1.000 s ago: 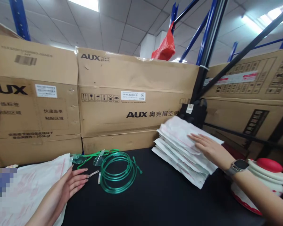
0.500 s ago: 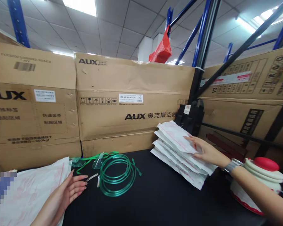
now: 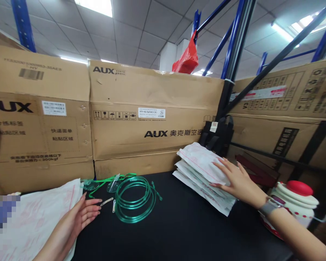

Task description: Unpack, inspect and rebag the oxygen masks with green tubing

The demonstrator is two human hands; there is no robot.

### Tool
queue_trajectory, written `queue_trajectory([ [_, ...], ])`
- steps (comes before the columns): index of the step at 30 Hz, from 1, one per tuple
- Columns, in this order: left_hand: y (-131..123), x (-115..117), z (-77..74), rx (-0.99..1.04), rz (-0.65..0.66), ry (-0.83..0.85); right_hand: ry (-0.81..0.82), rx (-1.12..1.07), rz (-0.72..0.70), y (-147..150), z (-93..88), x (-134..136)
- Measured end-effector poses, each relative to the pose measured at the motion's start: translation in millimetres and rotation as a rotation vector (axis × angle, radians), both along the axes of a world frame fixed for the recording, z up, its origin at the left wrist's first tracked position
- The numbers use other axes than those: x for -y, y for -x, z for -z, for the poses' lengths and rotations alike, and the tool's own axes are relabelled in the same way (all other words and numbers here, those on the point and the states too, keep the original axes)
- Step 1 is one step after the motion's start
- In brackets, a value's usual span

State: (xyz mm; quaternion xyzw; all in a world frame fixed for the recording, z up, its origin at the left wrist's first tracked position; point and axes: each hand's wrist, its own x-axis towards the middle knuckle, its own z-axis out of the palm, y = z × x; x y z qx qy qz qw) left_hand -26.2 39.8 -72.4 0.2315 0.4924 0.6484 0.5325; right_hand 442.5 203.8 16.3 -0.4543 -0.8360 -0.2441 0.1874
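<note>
On the right, my right hand (image 3: 235, 179) rests with spread fingers over the right side of a stack of white printed packets (image 3: 197, 159). Its fingertips touch the top packet, and no grip around it shows. My left hand (image 3: 83, 214) is palm inward with fingers stretched out, beside a single white packet (image 3: 40, 217) on the left. Nothing is in that hand. Just beyond its fingertips lie two small pale strips (image 3: 107, 202). A coil of green tubing (image 3: 134, 219), a clear green mask piece (image 3: 113, 184) and a green strap (image 3: 98, 189) lie behind them.
The black tabletop (image 3: 179, 224) carries everything. Behind it stand large AUX cartons (image 3: 152, 90), with a black bag (image 3: 217, 134) by the rack post. A red-lidded white jar (image 3: 299, 203) stands at the right, behind my forearm.
My right hand has spread its fingers and tilted up at the packet stack. The stack's right edge looks more even. My left hand has barely moved, and the view has shifted slightly.
</note>
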Motion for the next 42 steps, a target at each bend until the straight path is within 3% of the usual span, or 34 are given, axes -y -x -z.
queue_trajectory([
  [4,3,-2,3.0,0.01,-0.008,-0.005,-0.012,0.094,-0.066,7,1.9,-4],
  [9,7,-4,7.2,0.015,-0.03,0.012,-0.101,0.016,0.176,-3,-5.2,-15],
  [12,7,-6,8.0,0.002,-0.034,0.029,-0.177,0.011,0.177,-1,-11.5,-20],
  [15,8,-7,9.1,0.004,-0.033,0.063,-0.241,0.019,0.182,11,-15.1,-17],
  [21,8,-5,10.0,0.01,-0.025,0.048,-0.287,0.151,0.36,52,-7.5,-5],
  [25,7,-5,6.3,0.01,-0.036,0.052,-0.084,0.141,0.428,71,-4.3,-15],
  [29,7,-5,3.1,0.025,-0.065,0.07,0.129,0.045,0.499,69,-11.3,-42],
  [36,4,-1,3.3,0.004,-0.043,0.043,0.183,0.078,0.407,62,-16.9,-79],
  [42,4,-3,4.7,0.017,-0.036,0.041,0.15,0.072,0.372,69,-4.8,-81],
])
